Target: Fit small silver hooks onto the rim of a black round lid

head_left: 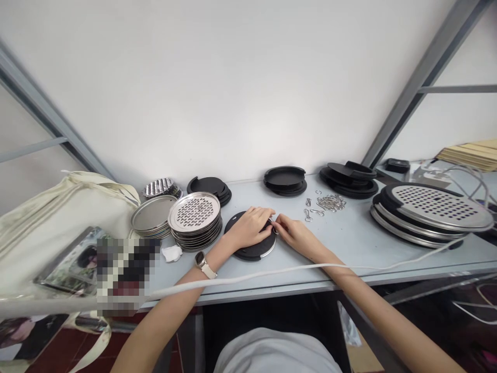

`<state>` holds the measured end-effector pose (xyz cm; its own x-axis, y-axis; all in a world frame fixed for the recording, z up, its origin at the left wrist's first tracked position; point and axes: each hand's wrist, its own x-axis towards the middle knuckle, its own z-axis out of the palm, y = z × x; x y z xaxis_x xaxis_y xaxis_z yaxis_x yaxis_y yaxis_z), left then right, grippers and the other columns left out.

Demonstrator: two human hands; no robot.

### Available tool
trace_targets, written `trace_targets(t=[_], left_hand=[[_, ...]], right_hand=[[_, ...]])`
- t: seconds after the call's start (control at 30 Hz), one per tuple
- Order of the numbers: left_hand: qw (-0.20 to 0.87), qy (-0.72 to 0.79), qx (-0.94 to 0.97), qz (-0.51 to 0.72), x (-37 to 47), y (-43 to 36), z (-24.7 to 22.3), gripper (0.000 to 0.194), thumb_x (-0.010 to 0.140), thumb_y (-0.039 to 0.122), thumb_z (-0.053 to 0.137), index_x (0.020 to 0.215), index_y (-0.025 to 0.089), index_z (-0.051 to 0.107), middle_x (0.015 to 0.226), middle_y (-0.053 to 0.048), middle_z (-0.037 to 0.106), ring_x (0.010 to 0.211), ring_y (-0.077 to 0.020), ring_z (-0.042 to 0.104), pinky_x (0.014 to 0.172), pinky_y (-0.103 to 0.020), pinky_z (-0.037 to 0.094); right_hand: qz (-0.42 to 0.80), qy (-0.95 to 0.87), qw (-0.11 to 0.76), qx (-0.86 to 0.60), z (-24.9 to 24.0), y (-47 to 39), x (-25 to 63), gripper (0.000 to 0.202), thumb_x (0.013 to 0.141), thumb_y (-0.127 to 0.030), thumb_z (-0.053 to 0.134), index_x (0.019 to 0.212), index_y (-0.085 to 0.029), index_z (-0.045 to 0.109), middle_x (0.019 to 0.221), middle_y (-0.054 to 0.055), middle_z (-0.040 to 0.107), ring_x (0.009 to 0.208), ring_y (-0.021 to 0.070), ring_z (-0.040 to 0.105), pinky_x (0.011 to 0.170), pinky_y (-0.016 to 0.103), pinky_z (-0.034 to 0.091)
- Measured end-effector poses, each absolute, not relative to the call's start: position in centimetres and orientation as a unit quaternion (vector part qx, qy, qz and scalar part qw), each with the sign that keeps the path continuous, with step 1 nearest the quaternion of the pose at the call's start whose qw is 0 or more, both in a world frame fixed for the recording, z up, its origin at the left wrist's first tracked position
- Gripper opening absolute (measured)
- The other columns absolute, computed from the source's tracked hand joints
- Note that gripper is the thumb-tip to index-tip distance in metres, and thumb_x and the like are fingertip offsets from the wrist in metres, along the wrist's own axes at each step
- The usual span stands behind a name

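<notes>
Near the front edge of the worktop (341, 248), about midway along it, I have the black disc (248, 255) lying flat under my hands. It looks round, dark and smooth, with a bright silver arc on its near right rim. Being round, it shows me no clear long axis; that silver arc faces the front edge and slightly right. My left hand (251, 226) is half open, palm down across the disc, its fingers gently bent towards the right. My right hand (293, 234) is nearly closed, thumb and finger pinching a small metal ring (275, 231) at the disc's right rim. Left of the disc I see the grater stack (195, 213); beyond my right hand lies the clip pile (332, 203), well apart from the big stack (430, 204) near the worktop's right end.
</notes>
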<state>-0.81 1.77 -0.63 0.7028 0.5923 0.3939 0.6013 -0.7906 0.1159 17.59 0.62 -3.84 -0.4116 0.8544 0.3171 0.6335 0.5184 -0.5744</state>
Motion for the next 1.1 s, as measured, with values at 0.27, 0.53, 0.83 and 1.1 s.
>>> trace_targets(t=[0.27,0.53,0.83,1.1], left_hand=[[0.014,-0.323,-0.924,-0.203,-0.8,1.79,-0.57,0.023,0.087,0.019,0.047,0.109,0.015,0.046,0.105,-0.008,0.058,0.099,-0.0206,0.053,0.089,-0.035,0.041],[0.004,-0.32,-0.925,-0.203,-0.76,1.73,-0.35,0.018,0.089,0.021,0.044,0.105,0.016,0.049,0.101,-0.009,0.057,0.097,-0.0221,0.052,0.087,-0.037,0.042],[0.007,-0.312,-0.929,-0.197,-0.79,1.86,-0.6,0.016,0.089,0.02,0.042,0.104,0.016,0.05,0.099,-0.007,0.057,0.095,-0.02,0.052,0.087,-0.035,0.042],[0.009,-0.321,-0.925,-0.204,-0.78,1.73,-0.52,0.019,0.088,0.019,0.043,0.106,0.017,0.047,0.105,-0.008,0.054,0.097,-0.0206,0.052,0.088,-0.036,0.042]], right_hand=[[0.158,-0.824,0.28,-0.467,-3.63,0.42,17.65,0.018,0.093,-0.031,0.035,0.082,-0.022,0.045,0.06,-0.001,0.054,0.049,0.0148,0.05,0.05,0.024,0.033],[0.139,-0.831,0.27,-0.466,-3.96,0.6,17.53,0.017,0.095,-0.031,0.032,0.088,-0.022,0.045,0.064,0.002,0.059,0.053,0.0174,0.055,0.053,0.025,0.034],[0.126,-0.819,0.269,-0.491,-4.06,0.67,17.57,0.02,0.095,-0.032,0.031,0.084,-0.022,0.044,0.063,0.001,0.059,0.052,0.0177,0.055,0.053,0.025,0.034],[0.088,-0.804,0.257,-0.529,-4.09,0.76,17.61,0.021,0.095,-0.033,0.031,0.081,-0.022,0.043,0.061,0.002,0.059,0.05,0.0189,0.055,0.05,0.025,0.03]])
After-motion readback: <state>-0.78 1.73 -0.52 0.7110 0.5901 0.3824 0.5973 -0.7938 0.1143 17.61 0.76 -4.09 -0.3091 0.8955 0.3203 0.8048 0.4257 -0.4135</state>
